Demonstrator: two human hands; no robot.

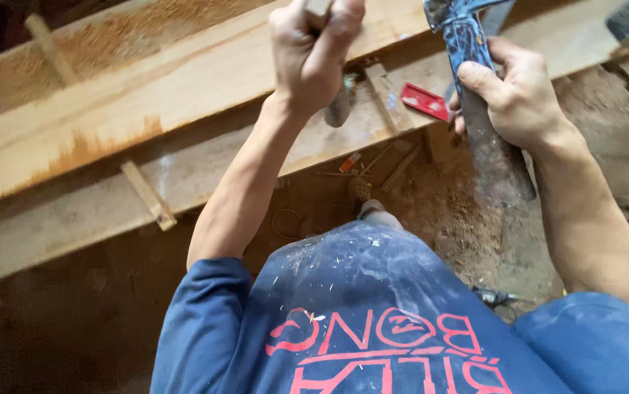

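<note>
Your left hand [313, 55] sits at twelve o'clock, fingers clamped around a pale, squared piece of wood or tool handle [319, 7] that runs out of the top edge, so you cannot tell what it is in full. Your right hand [511, 95], at about one o'clock, has its fingers wrapped tight on the dark, worn handle of a hammer-like tool with a mottled blue-grey metal head [460, 29], the head raised near the top edge just beside the left hand.

The main risk is that closeness: if the head comes down off line, it could catch your left knuckles rather than the piece they grip. The handle looks rough and dusty, so a slipping grip could send the blow astray.

The long pale wooden plank [146, 95] lies across thin wooden slats [148, 195], and a heavy strike might shift it. The small red flat object [424, 101] near the plank's edge could be knocked into the sawdust-covered floor [460, 211]
</note>
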